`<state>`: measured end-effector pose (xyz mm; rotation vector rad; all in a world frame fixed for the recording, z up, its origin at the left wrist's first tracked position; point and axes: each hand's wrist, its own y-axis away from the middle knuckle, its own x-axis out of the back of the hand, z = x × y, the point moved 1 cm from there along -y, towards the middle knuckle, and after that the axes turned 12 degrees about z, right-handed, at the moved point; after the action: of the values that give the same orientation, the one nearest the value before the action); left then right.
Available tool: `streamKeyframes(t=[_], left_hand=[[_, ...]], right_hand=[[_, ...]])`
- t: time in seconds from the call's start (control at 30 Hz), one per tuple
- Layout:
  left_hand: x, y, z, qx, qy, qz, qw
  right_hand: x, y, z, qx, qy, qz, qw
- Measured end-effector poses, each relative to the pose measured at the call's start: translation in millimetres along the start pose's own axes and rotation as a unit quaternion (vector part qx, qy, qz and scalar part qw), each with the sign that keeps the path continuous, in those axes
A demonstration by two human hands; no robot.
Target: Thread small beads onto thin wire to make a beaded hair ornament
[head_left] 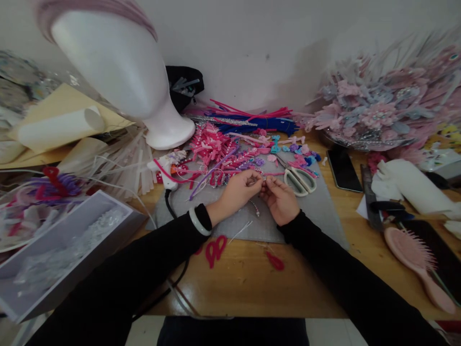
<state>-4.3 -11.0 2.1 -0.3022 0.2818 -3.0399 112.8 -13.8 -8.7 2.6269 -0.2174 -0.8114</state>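
My left hand [239, 191] and my right hand [280, 199] meet over the grey mat [317, 216], fingertips pinched together and almost touching. What they pinch is too small to make out. Just below the fingers, a short curved beaded strand [256, 209] shows, its upper end hidden by the hands. Scissors with cream handles [300, 182] lie beyond my right hand. Behind my hands is a heap of pink pipe-cleaner pieces [211, 144]. Nearer to me are thin white wires [242, 231], red fuzzy loops [215, 250] and a red fuzzy drop [275, 261].
A white mannequin head [118, 62] stands at back left, a grey box [68, 254] of clear packets at left. A glue gun [168, 180] trails its cord by my left forearm. At right are a phone [345, 169], a pink hairbrush [410, 250] and a large pink flower piece [382, 115].
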Motion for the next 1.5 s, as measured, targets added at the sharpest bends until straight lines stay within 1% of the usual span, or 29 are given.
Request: streamKeyframes(t=[0.2,0.33,0.43,0.6,0.77,0.93,1.03,1.2,1.27,1.5], left_hand=[[-1.3,0.3,0.3,0.032,0.046,-0.010,0.998],[-1.5,0.2,0.4,0.048,0.069,-0.013,0.996],[-1.3,0.2,0.0,0.053,0.072,-0.013,0.996],[-0.9,-0.3,-0.9,0.050,0.069,-0.009,0.996],[-0.4,-1.2,-0.8,0.037,0.045,-0.001,0.998],[0.8,-0.5,0.3,0.028,0.031,0.001,0.999],[1.0,0.1,1.4,0.029,0.046,0.004,0.999],[1.0,0.0,2.4,0.031,0.062,0.014,0.997],[1.2,-0.4,1.9,0.032,0.061,0.019,0.997],[0.9,0.0,2.1,0.038,0.045,-0.009,0.998]], right_hand=[[0.0,-1.0,0.8,-0.081,-0.038,-0.024,0.996],[0.7,-2.7,1.8,-0.088,-0.041,-0.032,0.995],[0.5,-2.4,1.6,-0.070,-0.025,-0.034,0.997],[-1.2,-0.6,-0.5,-0.021,0.002,-0.034,0.999],[-1.0,-0.5,-0.9,-0.002,0.020,-0.024,1.000],[-0.2,-0.5,-2.3,0.025,0.035,-0.029,0.999],[-0.5,0.1,-5.5,0.034,0.037,-0.023,0.998],[-1.1,-0.3,-9.2,0.023,0.042,-0.022,0.999],[-0.5,-1.2,-9.3,0.029,0.050,-0.019,0.998],[3.0,-3.2,-9.5,0.099,0.117,-0.028,0.988]])
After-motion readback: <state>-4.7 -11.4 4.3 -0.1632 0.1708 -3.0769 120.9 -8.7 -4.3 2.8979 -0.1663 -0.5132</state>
